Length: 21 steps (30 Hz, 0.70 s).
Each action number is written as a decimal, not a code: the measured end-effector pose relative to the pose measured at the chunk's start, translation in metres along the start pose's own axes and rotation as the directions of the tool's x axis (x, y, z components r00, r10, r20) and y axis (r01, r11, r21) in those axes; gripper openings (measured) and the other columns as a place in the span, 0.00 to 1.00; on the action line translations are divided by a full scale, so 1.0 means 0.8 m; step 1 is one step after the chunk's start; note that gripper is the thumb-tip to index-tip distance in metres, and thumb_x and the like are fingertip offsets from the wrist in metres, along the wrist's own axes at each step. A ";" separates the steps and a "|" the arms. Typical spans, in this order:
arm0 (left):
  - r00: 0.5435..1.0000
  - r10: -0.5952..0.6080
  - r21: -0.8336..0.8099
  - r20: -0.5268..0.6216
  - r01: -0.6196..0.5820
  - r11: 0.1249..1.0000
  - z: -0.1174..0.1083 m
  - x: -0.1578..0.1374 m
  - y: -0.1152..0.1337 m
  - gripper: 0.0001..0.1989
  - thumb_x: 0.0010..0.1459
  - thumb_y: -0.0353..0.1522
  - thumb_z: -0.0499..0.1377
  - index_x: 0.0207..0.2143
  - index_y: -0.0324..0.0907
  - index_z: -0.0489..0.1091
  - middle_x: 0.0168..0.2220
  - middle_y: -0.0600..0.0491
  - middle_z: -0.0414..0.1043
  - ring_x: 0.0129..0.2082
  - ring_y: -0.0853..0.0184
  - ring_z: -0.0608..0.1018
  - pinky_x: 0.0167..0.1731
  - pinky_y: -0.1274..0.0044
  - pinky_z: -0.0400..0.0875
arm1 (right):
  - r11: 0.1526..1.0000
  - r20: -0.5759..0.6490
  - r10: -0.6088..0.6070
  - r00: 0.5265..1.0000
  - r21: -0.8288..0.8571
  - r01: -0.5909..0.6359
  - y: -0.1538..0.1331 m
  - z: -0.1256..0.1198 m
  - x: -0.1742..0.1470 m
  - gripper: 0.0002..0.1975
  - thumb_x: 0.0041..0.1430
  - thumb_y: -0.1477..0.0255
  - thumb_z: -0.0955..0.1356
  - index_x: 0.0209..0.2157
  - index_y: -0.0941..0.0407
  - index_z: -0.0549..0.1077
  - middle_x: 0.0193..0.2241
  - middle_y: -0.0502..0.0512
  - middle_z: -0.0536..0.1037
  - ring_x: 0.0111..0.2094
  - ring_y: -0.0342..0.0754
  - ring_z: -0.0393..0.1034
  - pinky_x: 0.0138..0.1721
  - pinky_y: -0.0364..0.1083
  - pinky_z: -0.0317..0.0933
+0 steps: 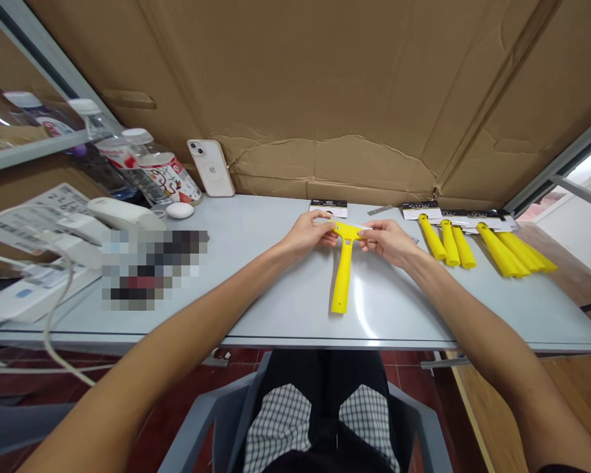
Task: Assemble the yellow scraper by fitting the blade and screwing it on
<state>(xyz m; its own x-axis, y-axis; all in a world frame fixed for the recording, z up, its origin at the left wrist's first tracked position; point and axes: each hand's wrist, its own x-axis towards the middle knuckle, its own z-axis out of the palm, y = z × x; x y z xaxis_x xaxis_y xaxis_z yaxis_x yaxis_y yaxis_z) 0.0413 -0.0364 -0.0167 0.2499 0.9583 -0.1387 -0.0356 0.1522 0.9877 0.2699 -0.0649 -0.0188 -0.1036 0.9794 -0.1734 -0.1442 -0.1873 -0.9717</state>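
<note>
Over the middle of the table I hold a yellow T-shaped scraper (343, 269) by its wide head, its handle pointing toward me. My left hand (309, 231) pinches the left end of the head. At the right end, my right hand (387, 240) grips with thumb and fingers. A pale strip runs along the head's far edge between the hands; my fingers partly cover it. Just beyond my left hand lies a black-and-white header card (335, 209). Behind my right hand is a thin grey blade-like strip (380, 210).
Several yellow handles (432, 238) with black-and-white cards lie at the right. A phone (211, 168) leans against the cardboard wall (325, 85). Bottles (170, 172), a white mouse-like object (180, 210) and a power strip (34, 292) with cables stand left. A blurred patch covers something nearby.
</note>
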 end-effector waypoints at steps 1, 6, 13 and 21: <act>1.000 -0.014 -0.029 -0.024 0.013 0.999 0.003 0.000 -0.002 0.09 0.65 0.26 0.69 0.45 0.40 0.73 0.29 0.49 0.84 0.27 0.66 0.84 0.36 0.74 0.84 | 1.000 -0.011 0.000 1.000 0.004 0.000 0.001 0.001 0.000 0.08 0.58 0.84 0.80 0.31 0.61 0.80 0.27 0.58 0.83 0.26 0.43 0.79 0.30 0.41 0.77; 0.997 0.007 -0.044 -0.074 -0.011 0.999 0.011 -0.004 -0.004 0.10 0.65 0.25 0.68 0.45 0.40 0.70 0.28 0.51 0.82 0.25 0.69 0.83 0.35 0.77 0.82 | 0.999 0.019 0.021 1.000 0.035 -0.022 0.004 0.004 0.001 0.10 0.56 0.83 0.81 0.34 0.59 0.79 0.29 0.57 0.83 0.27 0.44 0.79 0.33 0.42 0.79; 0.969 0.211 0.027 -0.128 -0.209 0.977 0.014 -0.010 -0.007 0.14 0.65 0.28 0.66 0.44 0.46 0.63 0.28 0.57 0.81 0.27 0.67 0.85 0.36 0.74 0.83 | 0.997 0.068 0.034 0.997 0.072 -0.039 0.013 0.016 -0.004 0.12 0.56 0.85 0.77 0.41 0.61 0.80 0.34 0.60 0.86 0.28 0.46 0.81 0.31 0.44 0.80; 0.872 0.476 0.131 -0.118 -0.461 0.878 0.014 -0.020 -0.001 0.19 0.63 0.35 0.70 0.37 0.48 0.59 0.31 0.59 0.75 0.33 0.66 0.85 0.38 0.75 0.82 | 1.000 0.210 -0.016 0.978 0.029 0.010 0.009 0.021 -0.016 0.09 0.56 0.76 0.81 0.37 0.59 0.82 0.37 0.59 0.86 0.34 0.49 0.85 0.39 0.47 0.83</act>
<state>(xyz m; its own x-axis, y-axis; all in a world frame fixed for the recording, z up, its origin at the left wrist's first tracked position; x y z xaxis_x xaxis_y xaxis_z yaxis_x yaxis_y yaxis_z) 0.0478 -0.0545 -0.0148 0.0870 0.9362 0.3404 -0.0197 -0.3400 0.9402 0.2534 -0.0800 -0.0210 -0.3054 0.9446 -0.1204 -0.1732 -0.1795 -0.9684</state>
